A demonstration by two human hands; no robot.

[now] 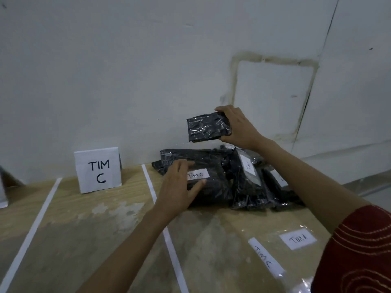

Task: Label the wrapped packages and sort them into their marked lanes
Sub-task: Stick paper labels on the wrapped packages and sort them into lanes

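The right hand (239,125) is gripping a small package (208,127), no label showing, above the pile (247,182); the left hand (177,187) is resting relaxed fingers (184,166) on a labelled TIM C package (211,187). Sorting is seemingly just beginning.

Small black package (208,127) raised, tilted — beneath it, far right, pile of black packages (243,187), top one's label (198,175) reading TIM C.
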